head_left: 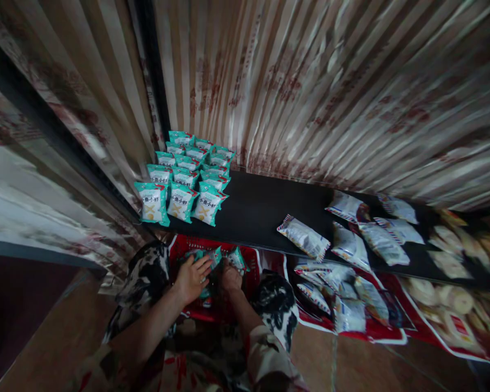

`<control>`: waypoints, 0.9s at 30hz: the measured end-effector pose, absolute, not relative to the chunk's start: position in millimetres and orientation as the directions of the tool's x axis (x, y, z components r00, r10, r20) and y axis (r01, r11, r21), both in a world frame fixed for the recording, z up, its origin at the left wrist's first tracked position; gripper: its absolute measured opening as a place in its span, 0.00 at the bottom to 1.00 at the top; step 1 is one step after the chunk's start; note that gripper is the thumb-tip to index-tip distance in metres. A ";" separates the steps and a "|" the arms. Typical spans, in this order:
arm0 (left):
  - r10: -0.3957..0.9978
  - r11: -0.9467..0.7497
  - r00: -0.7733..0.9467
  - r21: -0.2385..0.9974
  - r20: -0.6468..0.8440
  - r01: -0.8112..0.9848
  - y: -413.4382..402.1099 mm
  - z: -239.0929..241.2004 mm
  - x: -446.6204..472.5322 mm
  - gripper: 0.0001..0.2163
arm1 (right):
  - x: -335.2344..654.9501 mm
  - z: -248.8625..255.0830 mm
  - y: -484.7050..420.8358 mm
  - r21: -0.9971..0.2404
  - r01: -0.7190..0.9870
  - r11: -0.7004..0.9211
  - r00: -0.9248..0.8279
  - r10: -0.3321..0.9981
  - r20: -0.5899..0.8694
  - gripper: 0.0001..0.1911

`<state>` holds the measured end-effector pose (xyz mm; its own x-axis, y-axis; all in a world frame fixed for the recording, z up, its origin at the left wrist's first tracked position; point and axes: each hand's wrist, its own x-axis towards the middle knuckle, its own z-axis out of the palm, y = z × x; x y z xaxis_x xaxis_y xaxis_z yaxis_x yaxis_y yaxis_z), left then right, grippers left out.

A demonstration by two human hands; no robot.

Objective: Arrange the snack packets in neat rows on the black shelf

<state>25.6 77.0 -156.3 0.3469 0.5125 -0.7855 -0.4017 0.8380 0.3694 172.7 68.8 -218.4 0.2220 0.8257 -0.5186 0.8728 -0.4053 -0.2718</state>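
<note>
My left hand (194, 279) is over the red basket (252, 267) between my knees, its fingers spread and nothing visible in its grip. In the same basket, my right hand (231, 277) has its fingers curled at a small teal-and-white snack bag (237, 259); part of the grip is hidden. Another teal snack bag (215, 256) lies just beyond my left fingers. Above the basket, rows of matching snack bags (181, 201) stand upright at the left end of the black shelf (253, 207), printed fronts facing me.
White-and-blue snack bags (304, 237) lie on the shelf's right part. A second red basket (386, 337) with similar bags sits on the floor to the right. Farther right are blurred pale packages (455, 299). A pleated curtain (294, 87) hangs behind, and a dark post (153, 65) rises at left.
</note>
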 end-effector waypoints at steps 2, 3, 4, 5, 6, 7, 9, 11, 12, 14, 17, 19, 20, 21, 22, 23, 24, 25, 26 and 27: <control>0.515 0.841 0.238 0.430 -0.824 -0.329 77.1 -168.1 28.6 0.16 | 172.4 -218.9 69.7 -0.268 0.875 -0.403 0.219 0.823 -0.524 0.24; 0.505 0.847 0.179 0.445 -0.844 -0.290 75.8 -174.4 30.3 0.13 | 172.6 -218.5 70.4 -0.271 0.873 -0.405 0.217 0.821 -0.527 0.24; 0.490 0.856 0.128 0.448 -0.862 -0.258 73.9 -180.6 31.9 0.11 | 173.0 -218.0 71.3 -0.275 0.870 -0.410 0.218 0.818 -0.532 0.25; 0.473 0.865 0.090 0.442 -0.876 -0.238 71.4 -186.3 33.3 0.10 | 173.5 -217.4 72.2 -0.280 0.864 -0.419 0.221 0.814 -0.538 0.25; 0.455 0.874 0.067 0.431 -0.888 -0.226 68.4 -191.3 34.4 0.11 | 174.0 -216.6 73.1 -0.286 0.855 -0.433 0.228 0.808 -0.543 0.25; 0.441 0.882 0.049 0.422 -0.896 -0.211 65.2 -195.3 35.4 0.14 | 174.5 -215.5 73.9 -0.295 0.844 -0.449 0.235 0.802 -0.549 0.25; 0.428 0.890 0.027 0.416 -0.903 -0.188 58.9 -200.2 37.1 0.20 | 175.6 -212.2 74.8 -0.327 0.815 -0.478 0.243 0.795 -0.557 0.24; 0.443 0.885 0.034 0.431 -0.896 -0.176 53.8 -201.1 38.7 0.22 | 176.7 -206.4 73.9 -0.387 0.780 -0.492 0.224 0.797 -0.561 0.21; 0.460 0.878 0.045 0.447 -0.887 -0.172 51.8 -200.4 39.5 0.23 | 177.4 -202.3 72.7 -0.425 0.759 -0.494 0.206 0.800 -0.563 0.20; 0.511 0.852 0.073 0.493 -0.857 -0.174 49.1 -197.3 40.9 0.26 | 179.1 -191.7 68.1 -0.498 0.718 -0.486 0.159 0.812 -0.562 0.17; 0.679 0.734 0.106 0.670 -0.726 -0.109 46.2 -188.6 41.7 0.31 | 182.6 -170.7 56.4 -0.639 0.596 -0.486 0.102 0.836 -0.540 0.16; 0.808 0.580 0.117 0.815 -0.577 0.014 43.6 -179.4 40.4 0.33 | 185.4 -154.7 46.9 -0.722 0.453 -0.523 0.110 0.837 -0.537 0.18; 0.857 0.493 0.131 0.867 -0.499 0.077 41.7 -173.7 39.2 0.34 | 186.8 -146.8 42.4 -0.751 0.381 -0.540 0.122 0.834 -0.538 0.20; 0.891 0.414 0.149 0.902 -0.429 0.123 39.6 -167.2 37.7 0.34 | 188.3 -139.1 38.1 -0.772 0.323 -0.547 0.132 0.834 -0.536 0.21; 0.913 0.342 0.179 0.927 -0.366 0.153 37.2 -160.2 36.2 0.34 | 189.8 -131.8 34.4 -0.788 0.286 -0.545 0.140 0.838 -0.528 0.23; 0.924 0.279 0.220 0.946 -0.312 0.167 34.7 -152.9 34.7 0.33 | 191.3 -125.1 31.1 -0.806 0.260 -0.532 0.146 0.847 -0.512 0.24; 0.926 0.225 0.269 0.959 -0.265 0.171 32.3 -145.8 33.6 0.34 | 192.8 -119.1 28.3 -0.824 0.238 -0.514 0.147 0.858 -0.492 0.25; 0.921 0.179 0.317 0.969 -0.226 0.173 30.1 -139.1 32.8 0.34 | 194.4 -113.6 25.9 -0.841 0.216 -0.496 0.143 0.868 -0.476 0.26; 0.913 0.142 0.357 0.974 -0.197 0.175 28.2 -133.0 32.6 0.34 | 195.9 -108.7 23.8 -0.853 0.190 -0.487 0.140 0.873 -0.467 0.26; 0.907 0.113 0.383 0.978 -0.174 0.177 26.8 -127.7 32.8 0.34 | 197.5 -104.2 21.8 -0.862 0.161 -0.481 0.137 0.876 -0.463 0.28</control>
<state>32.8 26.8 -127.7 0.3828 0.9073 -0.1741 0.1772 0.1128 0.9777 197.5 21.8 -104.2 0.1368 0.8758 -0.4628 0.1612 -0.4807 -0.8620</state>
